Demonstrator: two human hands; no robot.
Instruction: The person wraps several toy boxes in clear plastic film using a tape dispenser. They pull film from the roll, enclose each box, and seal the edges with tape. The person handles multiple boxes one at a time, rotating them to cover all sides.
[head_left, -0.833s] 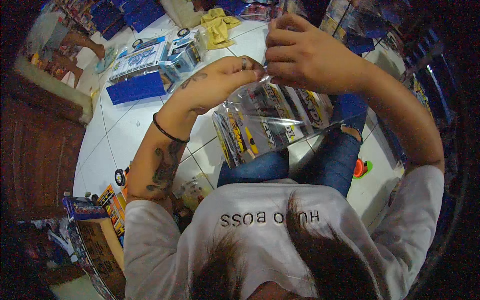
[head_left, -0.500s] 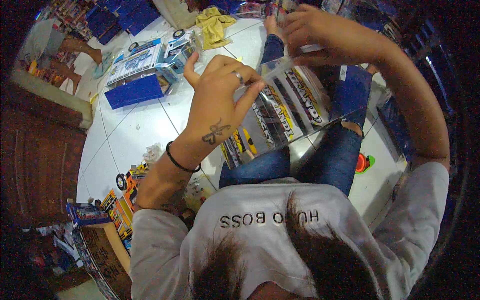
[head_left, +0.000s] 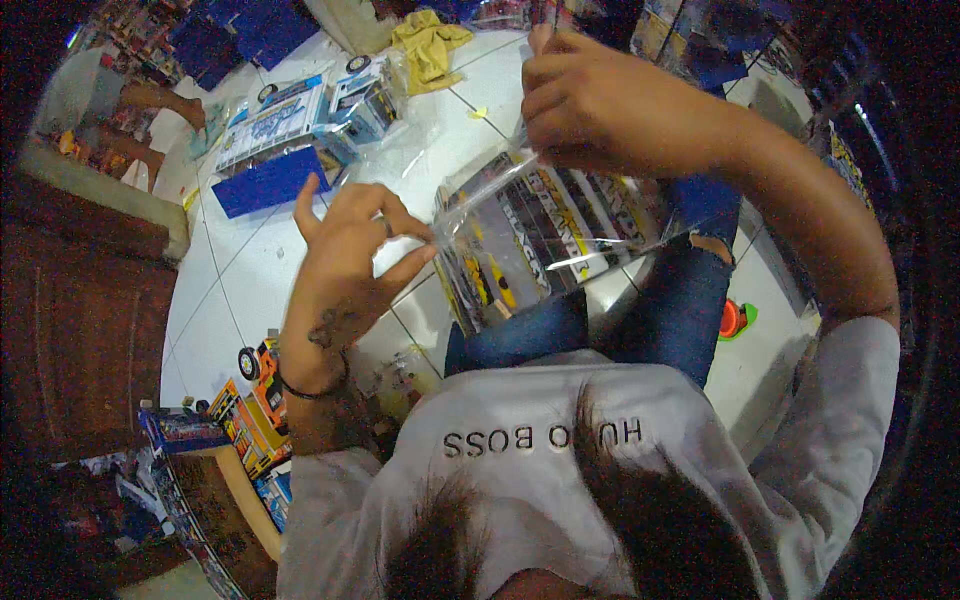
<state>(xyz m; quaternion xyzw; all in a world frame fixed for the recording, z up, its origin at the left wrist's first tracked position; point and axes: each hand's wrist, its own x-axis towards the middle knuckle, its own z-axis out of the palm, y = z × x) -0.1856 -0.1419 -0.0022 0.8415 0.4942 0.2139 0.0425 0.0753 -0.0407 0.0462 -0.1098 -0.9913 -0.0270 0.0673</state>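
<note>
A clear plastic bag point(head_left: 545, 235) with a grey, black, yellow and white printed item inside lies across my lap, tilted. My left hand point(head_left: 350, 240) pinches the bag's left corner between thumb and index finger, its other fingers raised. A ring and a dark wristband show on that side. My right hand point(head_left: 600, 105) is closed at the bag's far edge, fingers curled in toward the plastic; its fingertips are partly hidden. A taut, shiny fold of plastic runs between the two hands.
On the white tiled floor point(head_left: 220, 290) stand a blue-and-white wrapped toy truck point(head_left: 270, 140) and a yellow cloth point(head_left: 430, 50). An orange toy truck point(head_left: 265, 385) and a cardboard box point(head_left: 210, 500) are at lower left. An orange-green round piece point(head_left: 735, 319) lies right. Another person's legs point(head_left: 140, 110) show far left.
My left hand has moved left and toward me, from the bag's far edge to its left corner. My right hand has shifted slightly left and nearer.
</note>
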